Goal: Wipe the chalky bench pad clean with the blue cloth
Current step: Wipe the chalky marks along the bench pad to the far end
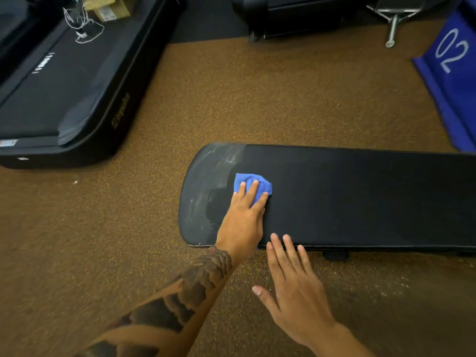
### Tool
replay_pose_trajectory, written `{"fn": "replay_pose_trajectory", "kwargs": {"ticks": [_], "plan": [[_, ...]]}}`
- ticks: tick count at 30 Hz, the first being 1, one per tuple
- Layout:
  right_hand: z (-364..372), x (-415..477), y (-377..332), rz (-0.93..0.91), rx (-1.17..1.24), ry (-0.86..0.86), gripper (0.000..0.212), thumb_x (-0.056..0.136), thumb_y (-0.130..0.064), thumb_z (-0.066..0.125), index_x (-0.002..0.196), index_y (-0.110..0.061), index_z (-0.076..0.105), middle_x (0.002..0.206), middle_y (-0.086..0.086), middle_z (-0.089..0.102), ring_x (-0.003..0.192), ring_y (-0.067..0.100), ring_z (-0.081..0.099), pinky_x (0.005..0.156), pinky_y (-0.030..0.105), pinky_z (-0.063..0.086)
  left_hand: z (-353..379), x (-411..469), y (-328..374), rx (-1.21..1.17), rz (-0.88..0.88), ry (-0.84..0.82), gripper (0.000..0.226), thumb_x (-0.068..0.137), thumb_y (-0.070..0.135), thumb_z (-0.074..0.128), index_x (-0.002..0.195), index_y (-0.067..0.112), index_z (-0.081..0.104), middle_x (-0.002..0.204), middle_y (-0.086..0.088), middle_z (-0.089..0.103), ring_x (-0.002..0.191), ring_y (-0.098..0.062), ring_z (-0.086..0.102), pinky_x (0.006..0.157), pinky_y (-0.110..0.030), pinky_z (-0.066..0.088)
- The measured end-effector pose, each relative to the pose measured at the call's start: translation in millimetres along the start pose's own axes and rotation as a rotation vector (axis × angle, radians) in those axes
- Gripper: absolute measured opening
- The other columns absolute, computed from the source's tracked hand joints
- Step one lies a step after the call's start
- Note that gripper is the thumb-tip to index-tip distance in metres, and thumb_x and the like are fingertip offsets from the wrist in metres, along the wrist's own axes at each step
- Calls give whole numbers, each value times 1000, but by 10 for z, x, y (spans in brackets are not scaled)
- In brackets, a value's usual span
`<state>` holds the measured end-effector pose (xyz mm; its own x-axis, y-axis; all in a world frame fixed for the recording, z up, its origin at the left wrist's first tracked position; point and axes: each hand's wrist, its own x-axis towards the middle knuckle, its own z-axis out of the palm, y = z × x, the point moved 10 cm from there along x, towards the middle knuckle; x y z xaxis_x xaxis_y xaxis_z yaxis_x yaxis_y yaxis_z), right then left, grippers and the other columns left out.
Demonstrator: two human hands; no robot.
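A long black bench pad (360, 197) stretches from the middle to the right edge. Its rounded left end carries grey chalk smears (206, 181); the surface to the right looks dark and plain. A small bunched blue cloth (251, 183) lies on the pad beside the chalky patch. My left hand (244, 217), on a tattooed forearm, presses flat on the cloth with its fingers over it. My right hand (293, 287) is open with fingers spread, its fingertips touching the pad's near edge.
Brown speckled flooring (231, 99) surrounds the bench. A black treadmill (59, 99) stands at the left. Dark equipment (296, 16) and a metal leg (392, 29) lie at the back. A blue mat marked 02 (453, 73) is at the right.
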<state>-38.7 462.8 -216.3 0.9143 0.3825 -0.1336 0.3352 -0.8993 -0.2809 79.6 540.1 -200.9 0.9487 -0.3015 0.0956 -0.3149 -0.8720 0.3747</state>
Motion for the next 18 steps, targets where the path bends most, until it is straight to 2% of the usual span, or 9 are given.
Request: {"fn": "replay_pose_trajectory", "kwargs": {"ticks": [4, 7, 9, 13, 16, 18], "plan": [[8, 9, -18, 1, -22, 23, 79, 92, -63, 30, 147, -7, 20, 157, 7, 10, 144, 25, 7, 111, 44, 13, 54, 512, -15, 57, 85, -56, 46, 95, 14, 37, 138, 5, 47, 151, -18, 36, 139, -48, 25, 114, -55, 24], [38, 9, -13, 17, -43, 34, 80, 92, -64, 30, 148, -8, 16, 158, 7, 8, 145, 24, 5, 111, 44, 12, 16, 982, -218, 129, 30, -65, 52, 92, 4, 42, 144, 7, 39, 155, -16, 26, 141, -44, 18, 115, -52, 17], [46, 15, -5, 33, -59, 40, 80, 92, -64, 29, 148, -9, 15, 158, 6, 8, 145, 24, 4, 111, 44, 12, -60, 1147, -382, 123, -15, -38, 55, 89, 1, 44, 143, 8, 39, 156, -16, 24, 141, -42, 17, 115, -48, 18], [33, 13, -30, 54, -58, 34, 79, 93, -63, 29, 148, -8, 16, 158, 6, 8, 145, 24, 3, 112, 44, 13, -140, 713, -357, 9, -58, 1, 69, 78, -6, 53, 145, 5, 36, 157, -17, 20, 144, -41, 13, 117, -47, 18], [23, 19, -51, 71, -49, 31, 79, 92, -64, 30, 147, -8, 19, 157, 6, 10, 145, 24, 3, 112, 44, 12, -75, 321, -76, -39, -32, -4, 65, 83, -5, 51, 146, 4, 33, 158, -17, 18, 146, -39, 10, 118, -46, 19], [16, 24, -41, 70, -46, 28, 79, 92, -64, 30, 147, -8, 20, 157, 6, 10, 145, 24, 4, 112, 44, 13, -8, 389, 38, -31, 0, -19, 60, 88, -2, 47, 146, 4, 32, 158, -17, 19, 146, -38, 11, 117, -46, 19]]}}
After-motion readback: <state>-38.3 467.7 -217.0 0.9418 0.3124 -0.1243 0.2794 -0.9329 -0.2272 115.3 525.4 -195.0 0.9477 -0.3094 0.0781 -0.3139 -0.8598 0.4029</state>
